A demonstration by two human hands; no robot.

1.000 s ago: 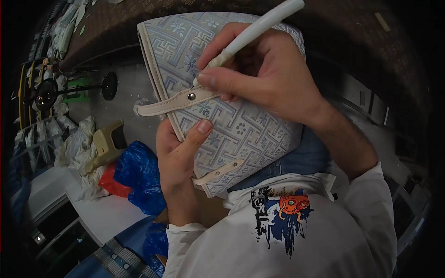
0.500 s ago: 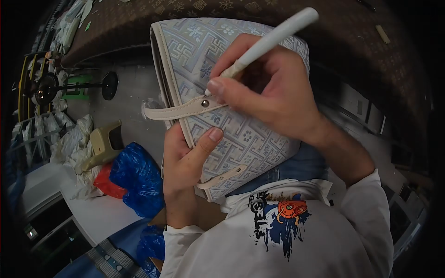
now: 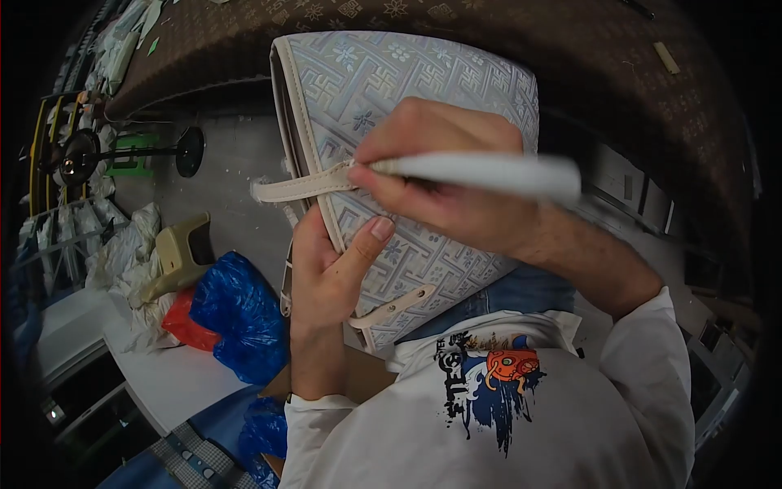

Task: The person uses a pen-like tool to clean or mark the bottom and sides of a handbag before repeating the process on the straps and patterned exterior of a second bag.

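Note:
A patterned grey-blue handbag [image 3: 423,77] with cream edging rests against my lap. My left hand [image 3: 330,269] grips its open edge, thumb on the outer face and fingers out of sight behind the edge. My right hand [image 3: 456,175] is closed round a white pen-shaped tool [image 3: 497,174], blurred by motion. Its tip is hidden at my fingertips, over a cream strap [image 3: 297,190] that crosses the bag's edge. A second cream strap [image 3: 393,307] with metal studs lies lower on the bag, below my left thumb.
A table with a brown patterned cloth [image 3: 212,53] stands ahead. On the left are a beige stool [image 3: 186,248], a blue plastic bag [image 3: 240,314], a red bag [image 3: 187,322] and a green stool [image 3: 130,155]. A small stick [image 3: 665,57] lies on the cloth at right.
My right hand has turned and dropped slightly, swinging the tool from pointing up-right to nearly level. My fingers now cover the strap's stud. The left hand keeps its hold.

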